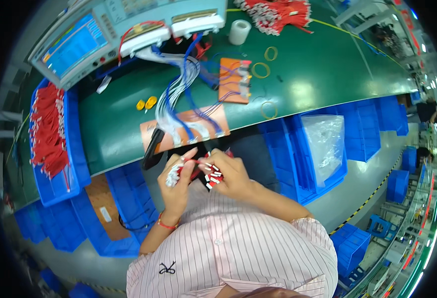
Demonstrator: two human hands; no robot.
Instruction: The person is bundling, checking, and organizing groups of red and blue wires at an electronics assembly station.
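Green bench (317,74) edge ahead; left hand (176,181), right hand (231,174) grip red wires (204,171).

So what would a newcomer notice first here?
Probably the two hands, left hand and right hand, pinching a bundle of red wires with white connectors, close to the chest. Then the blue bin heaped with red wires at the left, and the tester with its lit blue screen at the far left of the green bench.

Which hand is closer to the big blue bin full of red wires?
The left hand. It holds a bundle of red wires just right of the blue bin at the table's left end. The right hand grips the same bundle, farther right of the bin.
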